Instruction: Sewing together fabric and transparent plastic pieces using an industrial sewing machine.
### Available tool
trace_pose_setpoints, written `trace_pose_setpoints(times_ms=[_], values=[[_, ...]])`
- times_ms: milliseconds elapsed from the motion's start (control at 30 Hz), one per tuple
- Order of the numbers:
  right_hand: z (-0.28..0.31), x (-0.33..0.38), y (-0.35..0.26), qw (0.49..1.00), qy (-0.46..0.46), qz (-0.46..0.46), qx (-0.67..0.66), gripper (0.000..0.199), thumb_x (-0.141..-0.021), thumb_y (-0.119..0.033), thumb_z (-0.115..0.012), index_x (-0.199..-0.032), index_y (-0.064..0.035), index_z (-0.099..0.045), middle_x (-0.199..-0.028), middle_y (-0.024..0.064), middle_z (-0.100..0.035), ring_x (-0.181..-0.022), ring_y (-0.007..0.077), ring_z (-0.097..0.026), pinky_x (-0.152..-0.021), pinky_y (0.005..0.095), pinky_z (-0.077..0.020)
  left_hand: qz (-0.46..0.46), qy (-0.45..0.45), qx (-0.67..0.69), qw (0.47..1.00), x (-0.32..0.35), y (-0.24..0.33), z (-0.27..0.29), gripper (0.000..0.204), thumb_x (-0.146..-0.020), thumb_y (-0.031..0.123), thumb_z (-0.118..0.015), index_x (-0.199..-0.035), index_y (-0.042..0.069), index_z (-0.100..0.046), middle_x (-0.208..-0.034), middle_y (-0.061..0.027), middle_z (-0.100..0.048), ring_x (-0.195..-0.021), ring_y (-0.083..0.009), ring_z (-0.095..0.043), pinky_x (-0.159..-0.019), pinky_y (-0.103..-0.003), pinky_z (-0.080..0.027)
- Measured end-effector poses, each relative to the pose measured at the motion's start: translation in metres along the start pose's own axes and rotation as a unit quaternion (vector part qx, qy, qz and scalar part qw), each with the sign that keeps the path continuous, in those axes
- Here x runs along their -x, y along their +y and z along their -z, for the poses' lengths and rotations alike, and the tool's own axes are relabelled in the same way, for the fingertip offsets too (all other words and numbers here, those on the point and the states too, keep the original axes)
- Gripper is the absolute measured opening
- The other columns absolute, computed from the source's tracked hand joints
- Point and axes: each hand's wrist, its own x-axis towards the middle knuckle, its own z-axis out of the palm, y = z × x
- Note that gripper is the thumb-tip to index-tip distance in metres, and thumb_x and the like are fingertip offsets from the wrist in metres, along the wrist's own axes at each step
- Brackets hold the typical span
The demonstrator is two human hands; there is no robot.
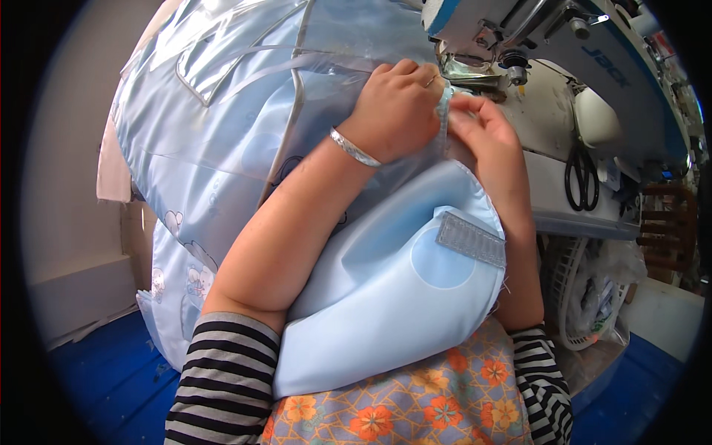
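Note:
A large sheet of light blue, shiny fabric (371, 297) drapes over my lap and the sewing table, with clear plastic and grey piping on its left part. My left hand (400, 107), with a silver bangle at the wrist, is closed on the fabric's edge close to the sewing machine's needle area. Facing it, my right hand (486, 133) pinches the same edge between thumb and fingers; the fingertips are partly hidden. A grey stitched hook-and-loop strip (471, 239) lies on the folded-over part, below my right hand.
The white and blue sewing machine (564, 59) stands over the far right. Black-handled scissors (582, 178) lie at the table's right side. Beneath are a white plastic basket (567, 289) with clear bags and a blue floor (96, 378). A wooden chair (667, 222) is at the far right.

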Motion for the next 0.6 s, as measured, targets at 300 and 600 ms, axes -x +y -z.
trace_pose_setpoints(times_ms=[300,600], values=[[0.012,0.015,0.000,0.938,-0.137,0.056,0.314,0.019,-0.089,-0.006,-0.062,-0.104,0.0043,-0.066,-0.087,0.0061,-0.067,-0.077,0.0111,-0.059,-0.074,0.0276,-0.0490,-0.018,0.004,-0.022,1.000,0.000,0.004,-0.002,0.037,-0.076,0.012,-0.063,-0.111,0.003,-0.069,-0.115,-0.0090,-0.070,-0.108,-0.0257,-0.062,-0.093,-0.039,-0.050],[0.017,0.012,0.001,0.931,-0.159,0.063,0.324,0.021,-0.092,-0.006,-0.058,-0.106,0.0057,-0.069,-0.092,0.0069,-0.071,-0.084,0.0107,-0.062,-0.079,0.0260,-0.0502,-0.065,0.073,-0.041,0.994,-0.001,0.000,-0.007,0.031,-0.070,0.013,-0.063,-0.098,0.004,-0.071,-0.100,-0.0049,-0.069,-0.099,-0.0243,-0.063,-0.082,-0.037,-0.052]])
